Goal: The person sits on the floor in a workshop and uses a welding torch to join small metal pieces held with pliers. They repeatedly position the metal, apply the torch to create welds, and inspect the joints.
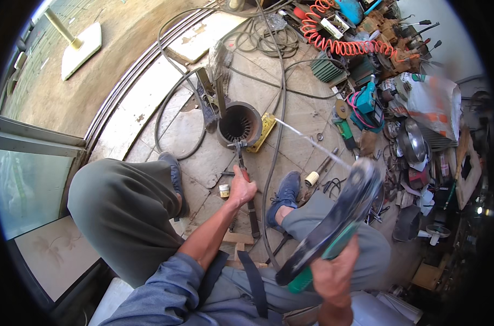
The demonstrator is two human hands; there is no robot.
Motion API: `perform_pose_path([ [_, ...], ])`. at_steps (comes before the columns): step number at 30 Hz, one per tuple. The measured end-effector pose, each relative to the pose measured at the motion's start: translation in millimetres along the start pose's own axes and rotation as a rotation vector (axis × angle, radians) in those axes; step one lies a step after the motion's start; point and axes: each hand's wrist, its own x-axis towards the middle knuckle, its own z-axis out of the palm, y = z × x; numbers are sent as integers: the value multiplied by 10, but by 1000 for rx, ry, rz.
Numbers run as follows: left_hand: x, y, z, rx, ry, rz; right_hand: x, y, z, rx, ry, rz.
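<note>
Tiled floor [149,108] carries all items. Left hand [241,188] is closed around a long tool [246,179], its head set on the near rim of a stator [240,124], apparently to steady it. Right hand [334,277] grips a raised hammer [334,225]. Cables [277,146] cross between the shoes [284,195]; clutter [377,70] crowds the right edge.

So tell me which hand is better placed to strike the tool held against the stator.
Probably the right hand: it holds a raised hammer, blurred, above the knee. The left hand is occupied, gripping the long tool whose tip sits at the stator rim.
</note>
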Motion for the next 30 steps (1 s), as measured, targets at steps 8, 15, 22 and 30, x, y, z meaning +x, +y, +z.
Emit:
perform_pose_path([
  [8, -13, 47, -31, 13, -15, -11, 227, -69, 88, 70, -121, 180],
  [15, -57, 106, -12, 27, -6, -39, 107, 11, 153, 16, -6, 73],
  [22, 15, -7, 0, 30, -21, -35, 372, 199, -701, -362, 619, -683],
  [30, -19, 30, -22, -6, 14, 38, -264, -272, -2872, -1252, 1061, -677],
])
